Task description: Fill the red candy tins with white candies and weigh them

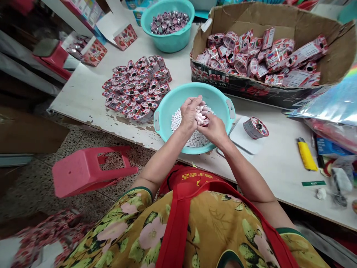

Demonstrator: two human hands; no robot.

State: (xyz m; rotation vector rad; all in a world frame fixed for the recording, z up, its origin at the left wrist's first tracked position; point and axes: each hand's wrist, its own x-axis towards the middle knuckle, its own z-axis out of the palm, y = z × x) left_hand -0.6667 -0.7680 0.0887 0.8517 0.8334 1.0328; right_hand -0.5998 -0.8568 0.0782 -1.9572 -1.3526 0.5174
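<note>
Both my hands are over a turquoise basin (pixel 217 91) with small white pellet-like candies (pixel 198 139) in its bottom. My left hand (pixel 190 113) is cupped, fingers curled around a heap of the candies. Against it, my right hand (pixel 215 129) grips a small printed container (pixel 205 122), mostly hidden by the fingers and candies. To the right, a strawberry-printed container (pixel 256 127) with a dark round opening on top rests on a white scale (pixel 244 137). Many similar containers (pixel 139 89) stand packed together left of the basin.
A cardboard box (pixel 217 80) of printed containers stands behind on the right. Behind the basin is a turquoise tub (pixel 173 41) of small round caps. A yellow cutter (pixel 306 154) lies on the right of the white table (pixel 281 163). A pink stool (pixel 80 171) is on the floor.
</note>
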